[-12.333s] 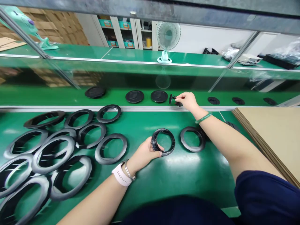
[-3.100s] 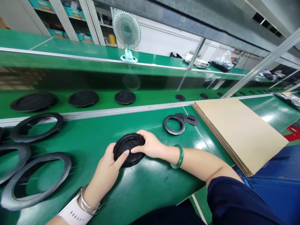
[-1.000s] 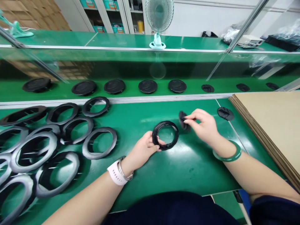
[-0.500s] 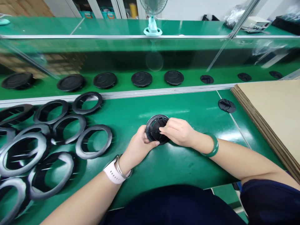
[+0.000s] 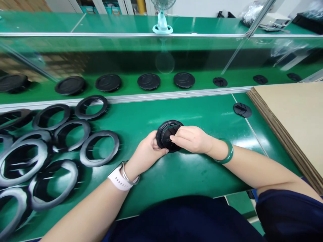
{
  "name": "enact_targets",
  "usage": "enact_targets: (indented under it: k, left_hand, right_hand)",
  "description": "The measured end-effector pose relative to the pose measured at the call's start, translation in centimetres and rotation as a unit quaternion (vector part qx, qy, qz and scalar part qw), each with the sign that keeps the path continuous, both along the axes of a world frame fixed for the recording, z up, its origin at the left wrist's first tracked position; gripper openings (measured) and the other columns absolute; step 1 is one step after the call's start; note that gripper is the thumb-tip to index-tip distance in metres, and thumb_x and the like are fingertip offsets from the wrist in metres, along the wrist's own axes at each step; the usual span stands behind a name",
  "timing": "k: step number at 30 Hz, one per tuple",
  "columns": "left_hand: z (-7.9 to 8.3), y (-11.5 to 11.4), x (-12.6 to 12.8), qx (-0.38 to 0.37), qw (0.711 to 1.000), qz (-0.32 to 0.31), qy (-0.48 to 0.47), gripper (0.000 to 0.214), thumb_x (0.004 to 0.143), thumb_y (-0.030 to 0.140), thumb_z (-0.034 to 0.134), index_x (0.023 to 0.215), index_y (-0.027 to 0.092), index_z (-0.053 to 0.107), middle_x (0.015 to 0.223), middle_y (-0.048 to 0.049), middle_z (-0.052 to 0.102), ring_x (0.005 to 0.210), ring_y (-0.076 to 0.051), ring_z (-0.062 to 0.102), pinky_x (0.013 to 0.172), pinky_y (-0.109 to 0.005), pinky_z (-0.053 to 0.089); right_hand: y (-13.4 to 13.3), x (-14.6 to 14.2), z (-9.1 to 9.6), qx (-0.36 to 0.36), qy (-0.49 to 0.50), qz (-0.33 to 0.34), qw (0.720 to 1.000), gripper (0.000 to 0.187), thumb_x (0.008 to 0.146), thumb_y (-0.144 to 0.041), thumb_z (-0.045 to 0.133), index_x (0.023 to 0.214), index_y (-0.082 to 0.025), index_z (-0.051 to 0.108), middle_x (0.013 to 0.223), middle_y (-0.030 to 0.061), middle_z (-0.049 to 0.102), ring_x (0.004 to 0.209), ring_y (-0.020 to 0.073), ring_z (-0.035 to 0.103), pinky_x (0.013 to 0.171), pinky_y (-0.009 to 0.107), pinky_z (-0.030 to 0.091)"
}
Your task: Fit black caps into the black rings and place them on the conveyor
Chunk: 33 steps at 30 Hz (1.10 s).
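Over the green table (image 5: 191, 174), my left hand (image 5: 146, 151) grips the rim of a round black plastic ring (image 5: 161, 130) from its left side, thumb along the near edge. My right hand (image 5: 190, 138) pinches a smaller black disc (image 5: 168, 137) that sits tilted inside the ring's opening. The fingers hide part of the disc, so I cannot tell whether it is seated. A similar flat black disc (image 5: 242, 110) lies on the table to the right.
Several loose black rings (image 5: 99, 148) cover the table's left side. Behind a metal rail, a green strip (image 5: 166, 90) carries round black assemblies (image 5: 148, 81) and small discs (image 5: 220, 81). Stacked brown boards (image 5: 285, 111) lie at the right. A small fan (image 5: 163, 25) stands on the shelf.
The whole view has shifted slightly, with things sitting a little higher in the picture. Both hands keep their hold on the ring and disc, with little visible movement.
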<state>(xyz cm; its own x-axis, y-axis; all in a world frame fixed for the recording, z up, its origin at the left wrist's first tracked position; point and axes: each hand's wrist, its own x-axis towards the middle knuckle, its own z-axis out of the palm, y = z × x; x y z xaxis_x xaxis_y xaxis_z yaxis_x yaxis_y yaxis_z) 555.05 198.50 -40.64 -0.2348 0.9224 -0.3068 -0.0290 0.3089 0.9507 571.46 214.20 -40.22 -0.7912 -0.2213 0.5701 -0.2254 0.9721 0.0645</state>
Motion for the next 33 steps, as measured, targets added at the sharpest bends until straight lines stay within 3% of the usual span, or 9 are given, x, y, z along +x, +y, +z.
enact_targets:
  k: [4,8,20,27,33]
  left_hand:
    - [0.0,0.0,0.0,-0.012,1.0,-0.002,-0.004,0.054,0.067,0.018,0.08,0.113,0.018,0.052,0.086,0.0006,0.072,0.076,-0.019,0.073,0.072,-0.033,0.06]
    - [-0.3,0.0,-0.2,-0.008,1.0,-0.008,0.008,0.055,0.068,0.019,0.079,0.115,0.019,0.051,0.089,-0.0001,0.072,0.08,-0.02,0.072,0.074,-0.035,0.06]
    - [-0.6,-0.2,-0.2,0.004,0.998,-0.027,0.057,0.047,0.072,0.025,0.078,0.109,0.021,0.05,0.088,0.0012,0.069,0.081,-0.02,0.072,0.076,-0.036,0.06]
    - [-0.4,-0.1,-0.1,-0.01,0.997,-0.023,0.069,0.048,0.071,0.027,0.079,0.109,0.021,0.049,0.087,0.0005,0.071,0.08,-0.021,0.073,0.074,-0.036,0.06]
    - [-0.3,-0.2,0.1,-0.017,0.997,-0.016,0.08,0.051,0.071,0.029,0.079,0.112,0.022,0.049,0.095,-0.0018,0.073,0.08,-0.022,0.073,0.074,-0.036,0.06]
  right_hand:
    - [0.0,-0.1,-0.4,-0.006,0.007,0.004,1.0,0.013,0.101,-0.01,0.048,0.1,-0.015,0.06,0.077,0.0044,0.061,0.072,0.0177,0.055,0.061,0.031,0.047]
    - [0.0,-0.2,-0.6,-0.035,-0.019,-0.008,0.999,0.018,0.102,-0.013,0.044,0.099,-0.016,0.062,0.079,0.006,0.061,0.076,0.0187,0.056,0.067,0.032,0.05]
    - [-1.0,-0.4,0.6,-0.074,-0.108,-0.039,0.991,0.026,0.1,-0.013,0.043,0.093,-0.01,0.068,0.092,0.0135,0.063,0.086,0.0228,0.058,0.078,0.037,0.054]
    - [-2.1,-0.5,0.2,-0.064,-0.088,-0.098,0.989,0.035,0.101,-0.009,0.036,0.124,-0.002,0.061,0.098,0.0163,0.063,0.09,0.0257,0.059,0.082,0.041,0.056]
    - [-2.7,-0.8,0.1,-0.037,-0.123,-0.135,0.982,0.036,0.099,-0.008,0.036,0.123,0.001,0.061,0.096,0.0185,0.061,0.088,0.0277,0.057,0.079,0.044,0.056]
